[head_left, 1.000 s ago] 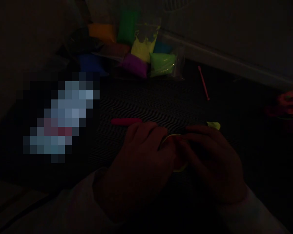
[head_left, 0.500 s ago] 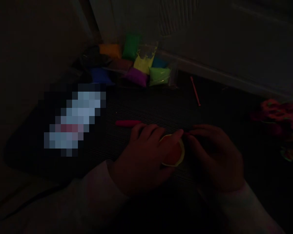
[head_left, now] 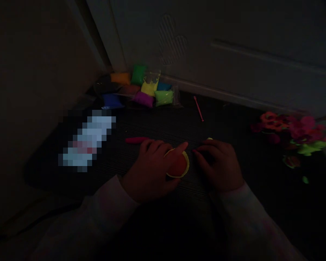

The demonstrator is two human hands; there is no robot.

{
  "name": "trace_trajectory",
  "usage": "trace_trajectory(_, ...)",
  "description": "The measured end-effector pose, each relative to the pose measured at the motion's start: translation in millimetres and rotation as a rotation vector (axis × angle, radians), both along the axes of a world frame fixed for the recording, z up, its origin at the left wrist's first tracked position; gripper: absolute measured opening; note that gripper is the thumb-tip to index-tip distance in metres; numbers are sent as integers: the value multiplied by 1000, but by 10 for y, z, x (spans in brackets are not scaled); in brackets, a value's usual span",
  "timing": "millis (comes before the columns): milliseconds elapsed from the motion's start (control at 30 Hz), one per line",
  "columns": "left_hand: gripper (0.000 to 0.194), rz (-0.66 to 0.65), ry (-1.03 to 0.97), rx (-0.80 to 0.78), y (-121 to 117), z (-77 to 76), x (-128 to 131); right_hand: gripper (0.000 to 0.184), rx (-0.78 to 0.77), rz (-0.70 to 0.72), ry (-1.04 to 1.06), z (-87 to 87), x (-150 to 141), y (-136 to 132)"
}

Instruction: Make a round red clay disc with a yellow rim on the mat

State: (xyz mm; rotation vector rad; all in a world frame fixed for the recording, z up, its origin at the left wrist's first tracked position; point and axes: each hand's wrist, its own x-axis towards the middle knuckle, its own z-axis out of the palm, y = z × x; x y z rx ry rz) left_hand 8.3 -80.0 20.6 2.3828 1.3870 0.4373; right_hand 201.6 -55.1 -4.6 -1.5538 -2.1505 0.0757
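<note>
In dim light, my left hand (head_left: 154, 168) lies over a round orange clay piece (head_left: 180, 165) with a thin yellow rim. Its thumb is at the near side and the index finger stretches across the top, so the left part is covered. Just to the right, my right hand (head_left: 220, 163) is closed in a pinch. A small pink bit (head_left: 195, 150) shows at its fingertips, too dark to make out fully. Behind its knuckles peeks something pale yellow (head_left: 210, 138). A pink stick-like tool (head_left: 136, 140) lies beyond my left fingers.
Several coloured clay packets (head_left: 142, 98) lie at the back against the wall. A thin red tool (head_left: 198, 108) rests on the dark table (head_left: 157, 125). At left glows a blurred-out bright screen (head_left: 89, 141). Bright pink, orange and green shapes (head_left: 301, 130) cluster at right.
The view has tilted up and shifted right. My right fingertips, close against the left index fingertip before, are now a little apart from it. The left hand keeps its place on the clay piece.
</note>
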Motion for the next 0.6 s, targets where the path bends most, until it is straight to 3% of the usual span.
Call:
trace_trajectory(300,71,17,31,40,90,67,-24,16,-15,-3,102,38,53,-1)
trace_trajectory(600,70,90,103,193,439,64,31,18,-6,-30,203,40,85,36)
